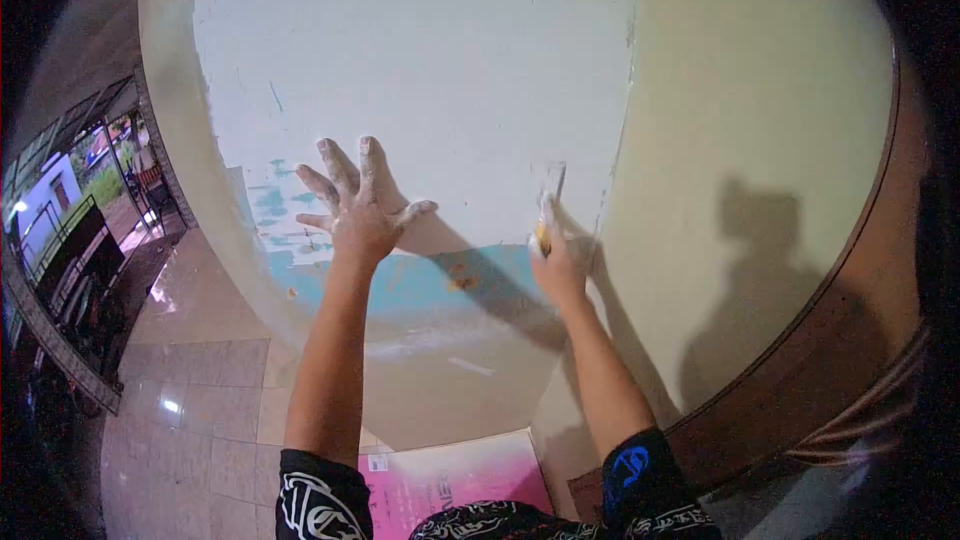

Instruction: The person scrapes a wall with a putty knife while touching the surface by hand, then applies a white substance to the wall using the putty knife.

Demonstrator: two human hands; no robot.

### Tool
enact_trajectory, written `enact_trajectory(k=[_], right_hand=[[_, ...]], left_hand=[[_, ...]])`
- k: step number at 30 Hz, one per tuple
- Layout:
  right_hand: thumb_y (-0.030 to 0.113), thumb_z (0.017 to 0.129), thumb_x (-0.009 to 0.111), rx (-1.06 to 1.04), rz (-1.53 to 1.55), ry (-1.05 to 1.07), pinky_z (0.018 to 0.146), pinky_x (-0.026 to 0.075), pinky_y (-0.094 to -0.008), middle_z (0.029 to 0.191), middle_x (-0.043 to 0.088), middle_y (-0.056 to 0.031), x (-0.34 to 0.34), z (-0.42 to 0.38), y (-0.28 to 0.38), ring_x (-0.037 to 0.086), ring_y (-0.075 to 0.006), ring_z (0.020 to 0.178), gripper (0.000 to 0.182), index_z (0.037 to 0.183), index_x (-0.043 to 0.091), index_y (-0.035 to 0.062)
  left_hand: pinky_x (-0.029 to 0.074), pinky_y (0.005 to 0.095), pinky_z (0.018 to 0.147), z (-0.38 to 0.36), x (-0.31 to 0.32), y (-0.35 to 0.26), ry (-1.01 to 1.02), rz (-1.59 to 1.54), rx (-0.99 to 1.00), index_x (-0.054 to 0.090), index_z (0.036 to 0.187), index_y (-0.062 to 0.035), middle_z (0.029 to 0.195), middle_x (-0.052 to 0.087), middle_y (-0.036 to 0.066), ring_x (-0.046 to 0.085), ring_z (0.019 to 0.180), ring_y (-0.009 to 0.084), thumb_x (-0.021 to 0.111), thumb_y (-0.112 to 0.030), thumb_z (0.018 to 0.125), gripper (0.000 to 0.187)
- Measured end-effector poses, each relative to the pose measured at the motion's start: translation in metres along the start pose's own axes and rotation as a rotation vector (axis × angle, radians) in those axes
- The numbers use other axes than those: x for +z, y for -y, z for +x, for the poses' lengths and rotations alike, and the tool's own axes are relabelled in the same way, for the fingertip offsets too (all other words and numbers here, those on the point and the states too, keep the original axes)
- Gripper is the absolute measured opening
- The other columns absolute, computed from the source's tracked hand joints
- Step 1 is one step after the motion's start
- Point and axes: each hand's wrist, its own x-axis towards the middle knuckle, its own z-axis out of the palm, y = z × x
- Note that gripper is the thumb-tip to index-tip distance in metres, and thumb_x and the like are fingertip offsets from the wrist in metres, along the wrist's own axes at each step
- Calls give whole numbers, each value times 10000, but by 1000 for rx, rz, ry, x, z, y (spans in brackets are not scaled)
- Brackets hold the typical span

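Observation:
My left hand lies against the wall with its fingers spread, white powder coating them. In my right hand is a putty knife, its blade pointing up and a bit of yellow handle showing between the fingers. The blade is right at the surface of the white-coated wall, near the corner on the right. Below and left of my hands, a turquoise painted band shows under the white coat, with ragged patches and a few rusty spots.
A cream wall adjoins on the right, carrying my shadow. A pink box or board lies on the floor below me. Floor tiles stretch left toward an open doorway with a dark metal railing. Brown cloth hangs at the lower right.

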Motion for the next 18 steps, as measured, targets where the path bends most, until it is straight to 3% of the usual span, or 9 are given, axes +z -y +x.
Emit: enact_trajectory(k=[1,4,5,6,8,11,14,16,18], right_hand=[[304,950,620,54,-118,72,907,514,-476,1061,716,-215,-9,-20,8,665,-398,1052,606,1527,439,254],[288,958,609,71,-207,160,873,513,-483,1003,710,-206,-19,-20,5,667,-396,994,640,1557,387,272],[285,960,606,-34,-215,91,826,505,-491,931,699,-198,-21,-2,3,667,-384,901,610,1538,421,225],[280,949,622,30,-214,66,803,497,-484,905,700,-195,-31,14,21,670,-371,848,558,1479,496,159],[289,938,644,-6,-51,82,821,504,-475,952,705,-204,-53,48,38,675,-376,869,566,1464,501,139],[289,939,647,70,-129,126,852,512,-472,1022,700,-222,-56,43,37,669,-394,936,549,1445,508,129],[290,941,643,-25,78,73,872,513,-477,1070,688,-238,-15,-14,-25,662,-405,977,468,1358,564,92],[282,942,642,-87,-89,22,874,507,-471,1062,687,-233,-21,-12,-26,664,-400,973,418,1300,599,72],[303,937,642,102,-64,158,852,514,-393,1024,699,-219,-32,16,-22,680,-304,964,525,1420,546,119]], left_hand=[[20,912,932,-4,-12,-14,19,-50,-42,137,1628,-276,1639,-172,290,-258,1418,615,800,-805,555,1368],[63,931,893,-9,-17,-43,72,-47,-33,256,1596,-328,1662,-100,268,-225,1431,622,865,-644,624,1190],[66,933,899,-8,-13,-49,109,-32,-15,233,1596,-383,1669,-122,239,-233,1430,619,922,-549,578,1239],[66,933,899,-7,-9,-50,106,-33,-12,233,1596,-383,1669,-122,239,-233,1430,619,922,-549,578,1239],[68,940,889,-6,-2,-52,87,-42,-26,218,1597,-385,1671,-134,222,-231,1426,625,948,-521,533,1297],[77,936,897,-6,1,-50,84,-28,-20,216,1598,-389,1673,-117,227,-228,1430,622,951,-523,527,1305],[90,932,901,-7,-8,-56,101,-39,-48,222,1597,-386,1673,-107,231,-217,1434,622,952,-515,532,1297],[96,933,894,-7,-7,-55,95,-25,-45,226,1596,-384,1672,-102,238,-208,1431,631,953,-511,535,1292],[93,935,886,-8,-6,-55,93,-24,-37,226,1597,-379,1671,-104,239,-209,1430,633,953,-503,541,1288]])
